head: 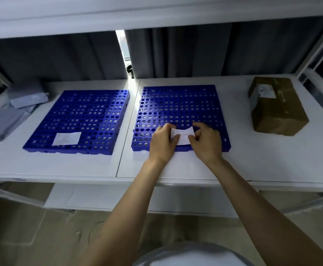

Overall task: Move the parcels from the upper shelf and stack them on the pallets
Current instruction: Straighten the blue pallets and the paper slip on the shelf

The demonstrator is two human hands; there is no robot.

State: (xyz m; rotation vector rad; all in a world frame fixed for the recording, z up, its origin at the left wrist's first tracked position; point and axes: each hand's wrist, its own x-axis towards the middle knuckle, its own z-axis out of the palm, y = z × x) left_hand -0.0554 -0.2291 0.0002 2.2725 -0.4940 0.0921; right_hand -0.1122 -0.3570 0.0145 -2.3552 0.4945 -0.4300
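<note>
Head view: both blue perforated plastic pallets [76, 120] [180, 110] bare of parcels, my left hand [162, 143] and right hand [205, 141] pinching a white paper slip [181, 136], brown taped cardboard parcel [276, 106] on the shelf beside — stacking not started.

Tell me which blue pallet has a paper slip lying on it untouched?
The left pallet; its paper slip lies flat alone. The right pallet's slip is held by both hands.

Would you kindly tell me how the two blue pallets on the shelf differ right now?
The left pallet has a paper slip lying flat on it, untouched; over the right pallet both hands, left hand and right hand, pinch a slip. The left pallet sits skewed, the right squarer. Both are perforated and carry no parcels.
</note>
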